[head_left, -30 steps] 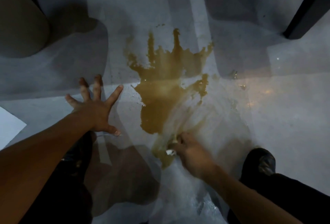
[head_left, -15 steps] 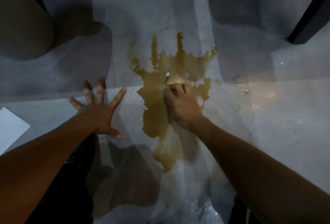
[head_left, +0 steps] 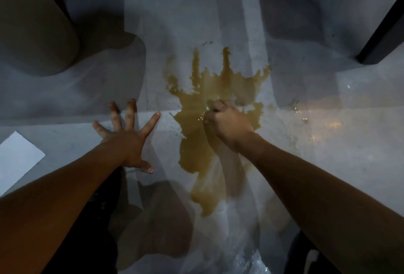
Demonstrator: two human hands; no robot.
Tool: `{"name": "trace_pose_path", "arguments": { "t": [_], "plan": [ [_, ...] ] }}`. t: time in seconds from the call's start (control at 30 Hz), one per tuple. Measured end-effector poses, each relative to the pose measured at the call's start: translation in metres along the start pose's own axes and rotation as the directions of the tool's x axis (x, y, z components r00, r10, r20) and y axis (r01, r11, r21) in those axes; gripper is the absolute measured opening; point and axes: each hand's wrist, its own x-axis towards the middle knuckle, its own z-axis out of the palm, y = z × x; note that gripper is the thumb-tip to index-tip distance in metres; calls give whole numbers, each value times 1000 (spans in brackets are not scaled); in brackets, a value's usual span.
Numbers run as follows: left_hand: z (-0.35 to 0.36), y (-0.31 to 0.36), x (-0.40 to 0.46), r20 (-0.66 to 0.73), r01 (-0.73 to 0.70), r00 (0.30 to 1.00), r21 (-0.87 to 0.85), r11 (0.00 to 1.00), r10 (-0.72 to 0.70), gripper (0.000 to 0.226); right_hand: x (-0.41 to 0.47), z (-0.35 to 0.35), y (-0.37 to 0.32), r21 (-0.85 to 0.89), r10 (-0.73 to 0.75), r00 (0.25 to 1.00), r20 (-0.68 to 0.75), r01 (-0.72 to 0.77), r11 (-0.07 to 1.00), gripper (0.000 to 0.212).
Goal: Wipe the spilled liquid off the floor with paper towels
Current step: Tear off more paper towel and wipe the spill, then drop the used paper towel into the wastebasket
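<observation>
Floor (head_left: 328, 164) spill (head_left: 196, 142) under right hand (head_left: 229, 123)

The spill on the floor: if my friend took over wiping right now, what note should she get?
Left hand: flat on the floor, fingers spread, bracing.
Right hand: fisted in the middle of the brown spill, pressing down; the paper towel is hidden under it.
Done: the near right part looks smeared thin.
Left: most of the puddle, with its far streaks and near tail. A white sheet lies at far left.
</observation>
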Motion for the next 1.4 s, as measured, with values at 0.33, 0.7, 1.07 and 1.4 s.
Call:
{"name": "trace_pose_path", "arguments": {
  "t": [0.33,0.7,1.07,1.4],
  "plan": [
    [-1,-18,-11,-243,-101,967,-103,989,74,122,0,-48,26,593,612,745,-266,-373,713,27],
    [-20,-119,-38,-682,-198,665,-555,808,-306,47,72,-178,-112,772,386,769,-509,209,601,33],
    [38,-187,-79,-558,-63,504,-784,617,-659,31,196,-283,-280,458,-76,745,-663,483,746,13],
    [53,-204,-81,-484,8,519,-821,570,-704,31,138,-176,-281,354,43,595,-803,417,837,17]
  ]
}}
